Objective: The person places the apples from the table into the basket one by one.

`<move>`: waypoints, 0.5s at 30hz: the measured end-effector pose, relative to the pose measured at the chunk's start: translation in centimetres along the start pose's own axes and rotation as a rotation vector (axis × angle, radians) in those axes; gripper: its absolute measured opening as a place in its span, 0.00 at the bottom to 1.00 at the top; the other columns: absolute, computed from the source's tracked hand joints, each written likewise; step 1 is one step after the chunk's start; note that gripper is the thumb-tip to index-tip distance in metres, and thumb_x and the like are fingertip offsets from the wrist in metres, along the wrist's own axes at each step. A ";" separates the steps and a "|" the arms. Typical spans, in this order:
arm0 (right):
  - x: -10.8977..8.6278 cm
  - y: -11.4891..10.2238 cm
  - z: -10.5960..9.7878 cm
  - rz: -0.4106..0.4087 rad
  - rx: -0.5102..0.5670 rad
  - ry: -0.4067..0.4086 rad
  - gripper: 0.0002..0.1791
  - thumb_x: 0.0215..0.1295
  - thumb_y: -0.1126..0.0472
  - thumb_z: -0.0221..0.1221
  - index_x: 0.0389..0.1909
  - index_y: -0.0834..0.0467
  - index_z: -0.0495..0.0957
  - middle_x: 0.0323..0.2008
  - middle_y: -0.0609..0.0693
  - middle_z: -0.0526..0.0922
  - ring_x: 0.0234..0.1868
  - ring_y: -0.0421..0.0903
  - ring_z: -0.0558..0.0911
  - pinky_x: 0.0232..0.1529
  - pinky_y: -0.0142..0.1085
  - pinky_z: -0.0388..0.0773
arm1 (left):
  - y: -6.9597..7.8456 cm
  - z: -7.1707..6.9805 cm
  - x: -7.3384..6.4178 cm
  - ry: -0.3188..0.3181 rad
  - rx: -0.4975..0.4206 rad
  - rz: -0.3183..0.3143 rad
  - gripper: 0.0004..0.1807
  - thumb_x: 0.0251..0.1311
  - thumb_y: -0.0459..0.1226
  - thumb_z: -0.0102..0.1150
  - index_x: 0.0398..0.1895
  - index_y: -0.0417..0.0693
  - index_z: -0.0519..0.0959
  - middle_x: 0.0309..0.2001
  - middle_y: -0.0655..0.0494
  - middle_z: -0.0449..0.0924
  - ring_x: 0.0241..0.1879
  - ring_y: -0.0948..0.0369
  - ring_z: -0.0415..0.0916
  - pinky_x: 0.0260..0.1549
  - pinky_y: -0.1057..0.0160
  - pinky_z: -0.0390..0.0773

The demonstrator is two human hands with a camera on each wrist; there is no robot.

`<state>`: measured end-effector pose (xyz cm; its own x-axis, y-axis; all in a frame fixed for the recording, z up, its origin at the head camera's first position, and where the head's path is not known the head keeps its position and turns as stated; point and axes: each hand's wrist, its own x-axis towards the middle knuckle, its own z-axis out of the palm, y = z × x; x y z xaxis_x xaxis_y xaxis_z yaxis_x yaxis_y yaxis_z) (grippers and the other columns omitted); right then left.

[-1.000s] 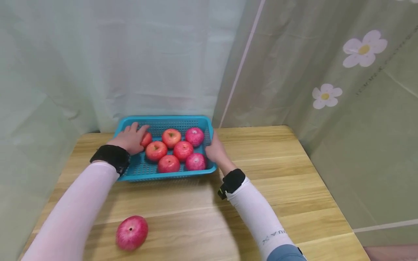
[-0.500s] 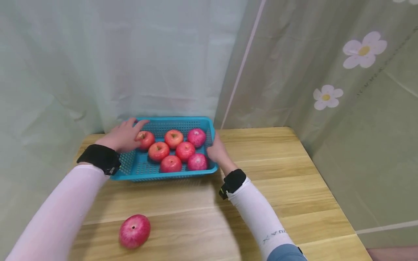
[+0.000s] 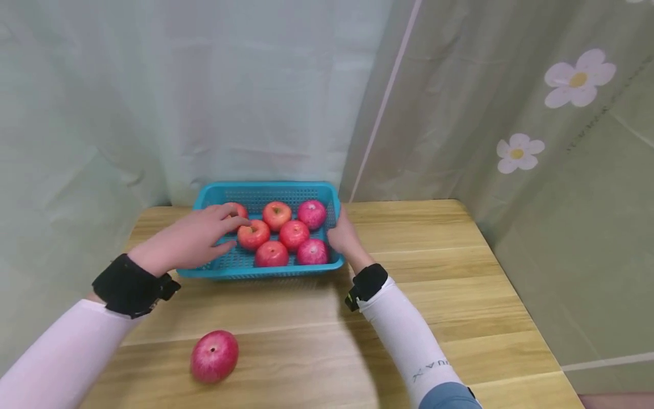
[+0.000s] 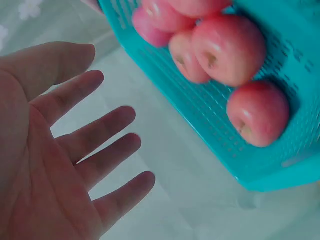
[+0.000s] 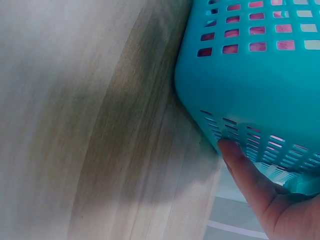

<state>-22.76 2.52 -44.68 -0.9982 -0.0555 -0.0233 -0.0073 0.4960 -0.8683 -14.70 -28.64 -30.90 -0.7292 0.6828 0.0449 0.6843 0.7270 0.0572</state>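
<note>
A blue perforated plastic basket (image 3: 265, 272) stands at the back of the wooden table, with several red apples (image 3: 277, 216) and two streaked pink fruits (image 3: 312, 214) inside. My left hand (image 3: 191, 238) is over the basket's left end with nothing in it. In the left wrist view its fingers (image 4: 107, 122) are spread and straight, apart from the apples (image 4: 230, 50). My right hand (image 3: 347, 236) grips the basket's right side; in the right wrist view one finger (image 5: 240, 165) lies against the outer wall. Nearer the front lies a streaked pink fruit (image 3: 214, 356).
The wooden table (image 3: 409, 250) reaches to the right of the basket and toward me. Behind it hangs a pale curtain (image 3: 265, 102), and a greenish one with white flowers (image 3: 516, 153) borders the right side.
My left hand has come away from the leftmost apple and drawn back toward the basket's front left. That apple stays in the basket. My right hand keeps its place at the basket's side.
</note>
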 end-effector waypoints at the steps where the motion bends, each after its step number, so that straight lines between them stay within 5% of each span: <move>1: 0.0 0.0 -0.1 0.003 -0.003 0.002 0.41 0.62 0.73 0.51 0.76 0.57 0.50 0.69 0.57 0.66 0.66 0.52 0.64 0.65 0.54 0.65 | 0.4 0.1 -0.2 0.000 -0.001 0.018 0.27 0.58 0.41 0.66 0.61 0.43 0.76 0.57 0.43 0.73 0.56 0.46 0.67 0.52 0.41 0.75; 9: -0.2 -0.2 -0.1 0.014 -0.022 -0.001 0.41 0.63 0.72 0.51 0.76 0.56 0.49 0.69 0.56 0.65 0.67 0.52 0.64 0.65 0.53 0.65 | 3.6 1.6 -2.9 -0.003 -0.009 0.084 0.27 0.56 0.44 0.68 0.60 0.50 0.77 0.54 0.50 0.77 0.53 0.53 0.72 0.50 0.44 0.77; 15: -0.1 -0.4 -0.2 0.015 -0.019 -0.006 0.42 0.63 0.73 0.51 0.77 0.55 0.47 0.70 0.56 0.64 0.68 0.52 0.63 0.65 0.53 0.64 | 6.1 2.9 -4.7 -0.143 -0.094 0.084 0.28 0.58 0.48 0.67 0.62 0.54 0.77 0.56 0.56 0.77 0.54 0.55 0.73 0.50 0.44 0.78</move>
<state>-22.66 2.49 -44.22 -0.9978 -0.0535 -0.0391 0.0061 0.5129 -0.8584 -7.10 -27.22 -33.67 -0.6567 0.7490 -0.0884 0.7341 0.6617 0.1528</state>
